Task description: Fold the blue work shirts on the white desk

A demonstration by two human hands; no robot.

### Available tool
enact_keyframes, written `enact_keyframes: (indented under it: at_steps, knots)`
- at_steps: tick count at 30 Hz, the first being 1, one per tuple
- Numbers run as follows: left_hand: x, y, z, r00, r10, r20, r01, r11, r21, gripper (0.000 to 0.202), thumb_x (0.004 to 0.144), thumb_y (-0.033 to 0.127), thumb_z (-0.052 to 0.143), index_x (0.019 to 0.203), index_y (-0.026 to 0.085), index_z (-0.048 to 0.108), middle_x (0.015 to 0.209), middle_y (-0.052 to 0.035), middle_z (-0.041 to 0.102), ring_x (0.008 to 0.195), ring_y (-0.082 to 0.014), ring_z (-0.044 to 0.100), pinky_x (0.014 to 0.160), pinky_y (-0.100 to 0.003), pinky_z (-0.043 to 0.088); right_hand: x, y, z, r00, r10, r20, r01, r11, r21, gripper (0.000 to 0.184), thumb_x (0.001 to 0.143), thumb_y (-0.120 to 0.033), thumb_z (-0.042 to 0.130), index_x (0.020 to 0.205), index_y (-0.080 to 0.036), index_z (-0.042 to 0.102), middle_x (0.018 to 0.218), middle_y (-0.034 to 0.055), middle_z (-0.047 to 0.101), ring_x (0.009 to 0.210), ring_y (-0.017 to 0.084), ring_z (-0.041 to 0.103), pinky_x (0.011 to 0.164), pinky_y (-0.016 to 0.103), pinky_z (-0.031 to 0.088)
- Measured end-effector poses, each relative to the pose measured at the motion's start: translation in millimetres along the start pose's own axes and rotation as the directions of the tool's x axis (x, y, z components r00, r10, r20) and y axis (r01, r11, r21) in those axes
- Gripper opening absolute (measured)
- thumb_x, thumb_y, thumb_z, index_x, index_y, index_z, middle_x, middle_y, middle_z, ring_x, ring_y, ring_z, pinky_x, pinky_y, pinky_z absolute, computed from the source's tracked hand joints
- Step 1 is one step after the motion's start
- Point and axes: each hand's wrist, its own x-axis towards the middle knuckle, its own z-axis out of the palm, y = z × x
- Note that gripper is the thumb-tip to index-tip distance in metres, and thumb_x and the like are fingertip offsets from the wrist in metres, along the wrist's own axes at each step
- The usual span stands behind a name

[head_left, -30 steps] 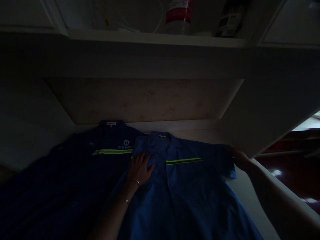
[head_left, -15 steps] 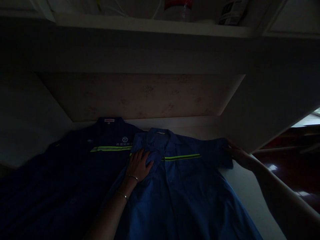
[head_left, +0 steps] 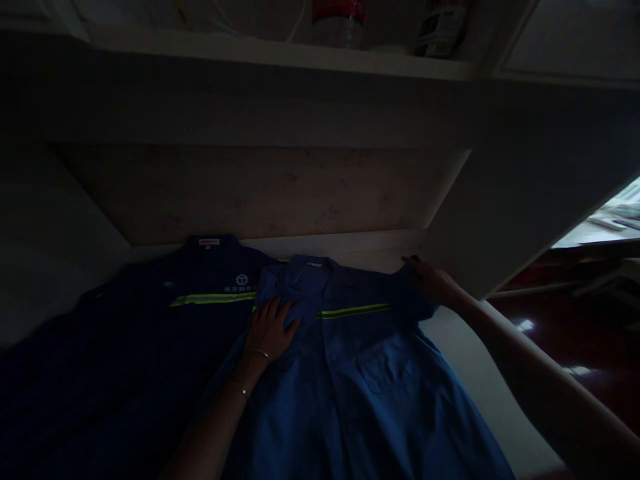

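A blue short-sleeved work shirt [head_left: 375,360] with a yellow-green reflective stripe across the chest lies spread out, collar away from me. My left hand [head_left: 270,330] rests flat on its left chest, fingers spread. At the sleeve on the right, my right hand [head_left: 430,277] has its fingers closed on the cloth; the dim light partly hides them. A darker navy work jacket [head_left: 165,353], with a white gear logo and a similar stripe, lies to the left. The blue shirt overlaps its edge.
A pale shelf [head_left: 280,57] runs overhead, holding a red-labelled jar [head_left: 339,20] and a dark bottle [head_left: 440,30]. White side panels flank the recess, with a patterned back panel [head_left: 280,200] behind. Dark red shiny floor [head_left: 545,347] shows at the right.
My right hand has moved left and slightly away from me, and the sleeve end has shifted with it. My left hand stays on the shirt's chest. The view has turned slightly right.
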Motion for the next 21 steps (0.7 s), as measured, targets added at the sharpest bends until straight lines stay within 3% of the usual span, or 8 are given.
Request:
enact_keyframes:
  at_steps: [4,8,10,12,14,16,18,21]
  knots:
    - [0.1,0.7,-0.9,1.0,-0.006,0.012,0.006,1.0,-0.003,0.054,0.094,0.054,0.04,0.136,0.024,0.054,0.145,-0.0132,0.051,0.133,-0.0299,0.046,0.112,-0.052,0.034,-1.0,-81.3,20.4,0.958,-0.196,0.21,0.212,0.976,-0.056,0.055,0.094,-0.017,0.041,0.149,-0.016,0.042,0.135,0.0178,0.059,0.113,0.029,0.064,0.099,0.041,0.048]
    - [0.2,1.6,-1.8,1.0,-0.008,0.021,0.008,1.0,0.008,0.056,0.094,0.055,0.038,0.137,0.022,0.053,0.145,-0.0134,0.051,0.133,-0.0302,0.046,0.112,-0.051,0.034,-13.9,-136.1,49.2,0.901,-0.29,0.322,0.282,0.957,0.07,0.067,0.093,-0.031,0.053,0.155,-0.024,0.028,0.121,0.011,0.069,0.106,0.026,0.067,0.091,0.037,0.052]
    - [-0.1,1.5,-1.4,1.0,-0.005,0.02,0.005,1.0,0.011,0.056,0.095,0.055,0.037,0.137,0.022,0.053,0.145,-0.0137,0.052,0.133,-0.0303,0.046,0.112,-0.051,0.034,-18.8,-140.6,51.2,0.92,-0.268,0.285,0.244,0.963,0.117,0.062,0.094,-0.035,0.052,0.152,-0.026,0.034,0.117,0.0066,0.071,0.102,0.024,0.069,0.09,0.035,0.052]
    - [-0.5,1.0,-0.4,1.0,-0.001,0.013,0.001,1.0,0.015,0.055,0.095,0.054,0.038,0.136,0.022,0.054,0.145,-0.0141,0.051,0.133,-0.0302,0.046,0.112,-0.052,0.034,-23.1,-131.3,45.3,0.973,-0.142,0.183,0.118,0.983,0.139,0.05,0.096,-0.037,0.045,0.146,-0.026,0.045,0.113,0.0048,0.072,0.097,0.023,0.07,0.088,0.034,0.052]
    - [-0.8,0.3,0.8,1.0,0.005,0.003,-0.005,1.0,0.018,0.054,0.094,0.054,0.039,0.136,0.022,0.054,0.145,-0.0145,0.051,0.133,-0.0302,0.046,0.112,-0.052,0.034,-30.2,-115.0,39.6,0.997,0.026,0.077,-0.036,0.991,0.129,0.046,0.099,-0.042,0.038,0.138,-0.022,0.054,0.115,0.0078,0.071,0.099,0.024,0.069,0.089,0.036,0.052]
    - [-0.8,-0.2,1.7,1.0,0.011,-0.008,-0.011,1.0,0.018,0.054,0.094,0.053,0.039,0.137,0.023,0.054,0.145,-0.0145,0.051,0.133,-0.03,0.046,0.111,-0.051,0.035,-43.5,-100.6,42.3,0.996,0.088,0.03,-0.09,0.992,0.087,0.05,0.099,-0.045,0.035,0.134,-0.018,0.057,0.126,0.0124,0.066,0.115,0.027,0.062,0.098,0.041,0.048]
    - [-0.5,-0.1,1.8,1.0,0.014,-0.014,-0.014,1.0,0.017,0.054,0.095,0.054,0.038,0.137,0.023,0.053,0.144,-0.0144,0.051,0.132,-0.03,0.046,0.11,-0.05,0.035,-63.7,-95.4,55.5,0.996,0.041,0.082,-0.044,0.999,0.031,0.054,0.099,-0.047,0.035,0.138,-0.016,0.055,0.141,0.0145,0.056,0.132,0.03,0.049,0.11,0.047,0.038]
    - [-0.8,1.7,-0.2,0.999,0.02,-0.026,-0.019,0.999,0.027,0.054,0.095,0.053,0.037,0.136,0.021,0.054,0.143,-0.0148,0.052,0.132,-0.0302,0.046,0.11,-0.05,0.035,-98.1,-106.6,83.5,0.957,-0.06,0.284,0.062,0.998,0.003,0.062,0.099,-0.053,0.034,0.148,-0.016,0.042,0.155,0.0137,0.038,0.145,0.031,0.03,0.118,0.056,0.02]
